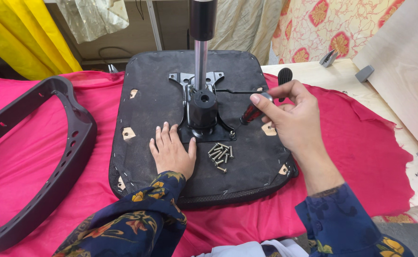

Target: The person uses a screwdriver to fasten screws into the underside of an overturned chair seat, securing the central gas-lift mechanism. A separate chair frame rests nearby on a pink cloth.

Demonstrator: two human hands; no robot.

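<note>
An upturned black chair seat [161, 85] lies on a pink cloth, with a black metal mechanism plate [201, 112] and a chrome gas cylinder [201, 62] standing up from it. My left hand [172, 153] rests flat and open on the seat, just left of the plate. My right hand [287, 119] grips a screwdriver [249, 114] with a red and black handle, its tip angled down toward the plate's right front corner. A small pile of several silver screws [221, 154] lies on the seat between my hands.
A dark grey curved chair frame [52, 157] lies on the pink cloth [351, 157] at the left. A light wooden board [404, 62] with grey brackets stands at the right. Yellow and patterned fabrics hang behind.
</note>
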